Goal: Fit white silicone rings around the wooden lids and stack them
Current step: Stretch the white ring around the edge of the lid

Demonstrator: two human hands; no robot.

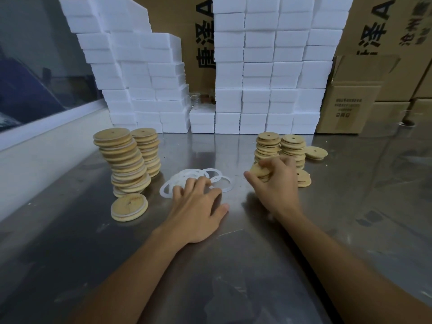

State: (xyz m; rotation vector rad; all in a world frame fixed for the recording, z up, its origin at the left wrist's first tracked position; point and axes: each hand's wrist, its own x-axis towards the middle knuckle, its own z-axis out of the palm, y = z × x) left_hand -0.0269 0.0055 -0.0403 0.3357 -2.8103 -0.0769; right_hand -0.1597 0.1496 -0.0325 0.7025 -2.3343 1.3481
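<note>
A: Table (pixel 233 265): sheet metal, brushed, semi-glossy, with blurred reflections and fine scratches.

B: Lids (pixel 129 207): pale wood, matt, faint grain, a small centre hole.

A: Rings (pixel 225 184): translucent white silicone, smooth, flat.

B: Foam blocks (pixel 257 99): white, matt, slightly granular. Cartons (pixel 350 106): brown corrugated cardboard, matt, black print, taped seam.

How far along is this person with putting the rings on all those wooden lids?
Well into it, but not finished. Done: two tall stacks on the left, white edges showing, plus one ringed lid lying in front. In hand: the right hand grips a bare lid while the left hand reaches into the loose rings. Left: the shorter bare stacks on the right.
</note>
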